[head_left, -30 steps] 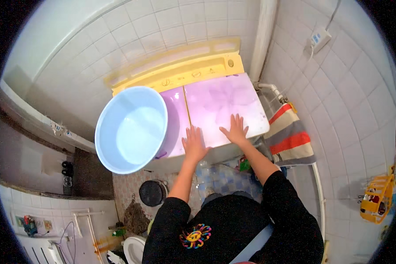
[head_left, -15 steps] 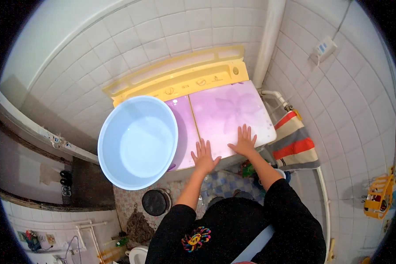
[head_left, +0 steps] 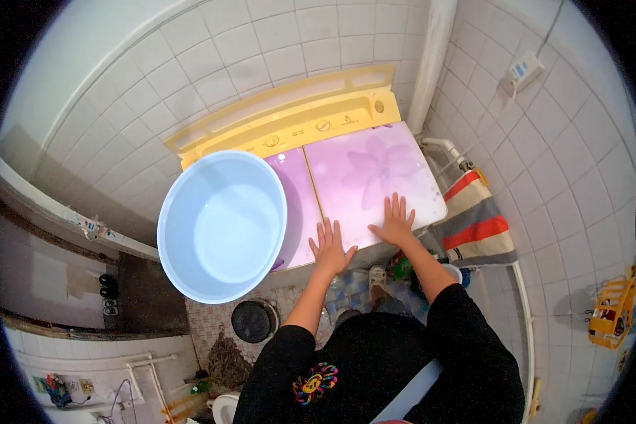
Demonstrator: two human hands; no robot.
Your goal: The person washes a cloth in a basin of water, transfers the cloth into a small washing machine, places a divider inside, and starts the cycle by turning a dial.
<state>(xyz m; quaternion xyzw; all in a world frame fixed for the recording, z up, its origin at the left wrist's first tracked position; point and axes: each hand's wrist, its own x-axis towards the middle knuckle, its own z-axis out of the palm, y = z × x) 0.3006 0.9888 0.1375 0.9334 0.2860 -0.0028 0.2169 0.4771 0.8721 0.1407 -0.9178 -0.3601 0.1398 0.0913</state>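
Observation:
Both hands rest flat on the front of a twin-tub washing machine (head_left: 346,169) with pink, flower-printed lids and a yellow control panel (head_left: 297,131). Fingers spread, my left hand (head_left: 330,249) lies near the seam between the two lids. My right hand (head_left: 396,222) is also spread, on the front edge of the larger right lid. Neither hand holds anything. A large light-blue plastic basin (head_left: 222,226) sits over the left lid, overhanging the machine's front and left side. No contents show in it.
A striped cloth (head_left: 477,230) hangs beside the machine's right side. On the tiled floor stand a black round-topped bucket (head_left: 253,322) and a grey mop head (head_left: 226,360). White pipes (head_left: 431,63) run up the corner; a yellow basket (head_left: 610,314) hangs on the right wall.
The view has shifted slightly. A shoe now shows on the floor below the machine, between my arms. Both hands stay spread on the lids, and the basin keeps its place.

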